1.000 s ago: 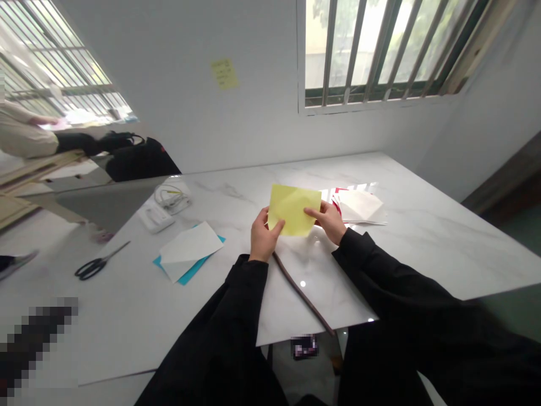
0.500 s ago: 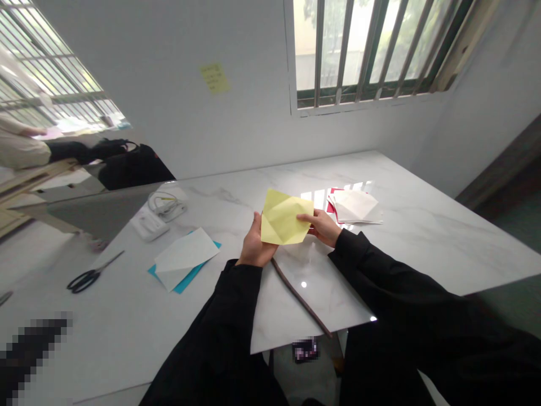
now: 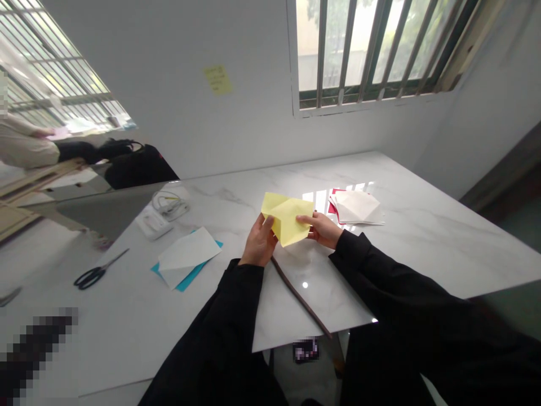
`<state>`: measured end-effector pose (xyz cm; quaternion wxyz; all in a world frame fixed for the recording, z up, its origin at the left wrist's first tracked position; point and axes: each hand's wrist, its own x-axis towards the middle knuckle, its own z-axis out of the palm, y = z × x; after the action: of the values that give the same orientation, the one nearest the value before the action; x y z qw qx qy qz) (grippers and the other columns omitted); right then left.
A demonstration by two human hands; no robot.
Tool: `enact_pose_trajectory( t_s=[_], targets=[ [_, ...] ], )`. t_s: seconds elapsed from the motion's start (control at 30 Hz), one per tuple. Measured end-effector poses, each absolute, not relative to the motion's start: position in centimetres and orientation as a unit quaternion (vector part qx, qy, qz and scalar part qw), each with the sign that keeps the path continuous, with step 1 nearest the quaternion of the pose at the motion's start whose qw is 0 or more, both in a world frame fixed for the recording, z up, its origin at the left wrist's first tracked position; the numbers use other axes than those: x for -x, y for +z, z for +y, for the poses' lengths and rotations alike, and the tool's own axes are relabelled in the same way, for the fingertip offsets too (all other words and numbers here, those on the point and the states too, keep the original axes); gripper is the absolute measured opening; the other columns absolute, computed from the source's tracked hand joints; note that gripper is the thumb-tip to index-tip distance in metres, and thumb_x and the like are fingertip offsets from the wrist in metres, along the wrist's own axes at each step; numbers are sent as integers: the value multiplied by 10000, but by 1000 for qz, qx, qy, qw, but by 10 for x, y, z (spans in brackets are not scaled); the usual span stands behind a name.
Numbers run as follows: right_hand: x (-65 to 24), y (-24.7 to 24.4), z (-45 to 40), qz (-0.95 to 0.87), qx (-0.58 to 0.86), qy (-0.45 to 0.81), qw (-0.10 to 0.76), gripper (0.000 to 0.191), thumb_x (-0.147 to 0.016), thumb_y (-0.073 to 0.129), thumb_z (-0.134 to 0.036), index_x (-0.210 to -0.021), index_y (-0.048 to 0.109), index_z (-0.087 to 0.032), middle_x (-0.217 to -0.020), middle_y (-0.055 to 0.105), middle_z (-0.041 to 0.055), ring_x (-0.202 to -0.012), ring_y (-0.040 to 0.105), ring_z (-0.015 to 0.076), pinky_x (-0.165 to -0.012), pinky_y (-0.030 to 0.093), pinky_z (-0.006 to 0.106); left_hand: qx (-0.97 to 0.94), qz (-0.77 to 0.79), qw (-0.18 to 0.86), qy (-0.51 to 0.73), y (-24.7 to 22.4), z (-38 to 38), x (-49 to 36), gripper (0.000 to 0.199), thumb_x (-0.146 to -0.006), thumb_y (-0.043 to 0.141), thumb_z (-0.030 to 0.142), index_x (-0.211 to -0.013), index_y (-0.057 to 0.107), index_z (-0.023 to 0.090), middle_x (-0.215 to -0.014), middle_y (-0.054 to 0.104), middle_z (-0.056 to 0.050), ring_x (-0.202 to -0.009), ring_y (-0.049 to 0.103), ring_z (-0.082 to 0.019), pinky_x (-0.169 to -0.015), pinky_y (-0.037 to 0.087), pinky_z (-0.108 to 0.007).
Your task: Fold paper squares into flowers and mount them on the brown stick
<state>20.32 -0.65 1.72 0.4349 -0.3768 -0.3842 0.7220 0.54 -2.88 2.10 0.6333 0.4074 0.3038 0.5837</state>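
A creased sheet of yellow paper [image 3: 289, 217] is held up over the table between my two hands. My left hand [image 3: 260, 239] grips its left edge, thumb on the near face and fingers behind. On the opposite side, my right hand [image 3: 324, 228] pinches the paper with the thumb in front; its other fingers are partly hidden. Below the paper, a thin brown stick [image 3: 301, 296] lies slantwise on the marbled white table [image 3: 359, 282], its upper end near my left wrist.
White and blue papers [image 3: 190, 256] lie left, near black-handled scissors [image 3: 99, 272] and a white device with a cable [image 3: 158, 220]. A stack of white and red papers [image 3: 359, 207] sits at right. A yellow note [image 3: 217, 79] is on the wall. Another person [image 3: 25, 141] appears far left.
My left thumb has come over onto the front of the yellow paper, and the sheet's left side has tilted and bent. My right hand keeps nearly the same hold.
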Motion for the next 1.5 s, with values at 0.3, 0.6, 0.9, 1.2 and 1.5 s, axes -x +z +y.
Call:
enact_pose_trajectory(
  t_s=[0.3, 0.6, 0.9, 1.2, 1.5],
  targets=[
    [-202, 15, -4, -364, 362, 717, 472, 234, -876, 821, -290, -1070, 762, -175, -1115, 811, 110, -847, 774, 184, -724, 659, 257, -444, 373, 621, 528, 18, -31, -8, 729, -678, 987, 405, -1301, 701, 159, -1271, 781, -171, -1192, 743, -361, -1004, 624, -459],
    [-209, 25, -11, -398, 219, 781, 428, 499, -828, 869, -530, -1230, 735, -268, -1235, 765, 69, -1073, 754, 246, -952, 649, 398, -392, 409, 578, 587, 21, -28, -6, 516, -683, 954, 410, -1085, 765, 148, -1078, 806, -104, -912, 746, -218, -713, 590, -276],
    [-206, 15, -9, -469, 278, 715, 438, 521, -660, 1007, -366, -1073, 755, -173, -1001, 755, 62, -838, 699, 154, -818, 614, 301, -458, 416, 550, 561, 24, -29, -9, 526, -676, 952, 437, -1077, 767, 153, -950, 757, -55, -681, 591, -109, -560, 459, -209],
    [-210, 7, -2, -460, 341, 670, 473, 508, -675, 984, -455, -1056, 776, -192, -1078, 779, 69, -853, 699, 162, -682, 558, 246, -530, 423, 525, 515, 13, -25, -10, 552, -677, 941, 434, -1095, 736, 138, -940, 758, -62, -649, 597, -125, -558, 477, -248],
    [-210, 5, 2, -447, 384, 637, 497, 520, -654, 977, -470, -1029, 767, -178, -1058, 779, 79, -811, 683, 149, -661, 530, 244, -482, 403, 583, 515, 22, -29, -13, 595, -736, 915, 539, -1158, 716, 169, -837, 690, -24, -627, 595, -114, -566, 469, -239]
  ],
)
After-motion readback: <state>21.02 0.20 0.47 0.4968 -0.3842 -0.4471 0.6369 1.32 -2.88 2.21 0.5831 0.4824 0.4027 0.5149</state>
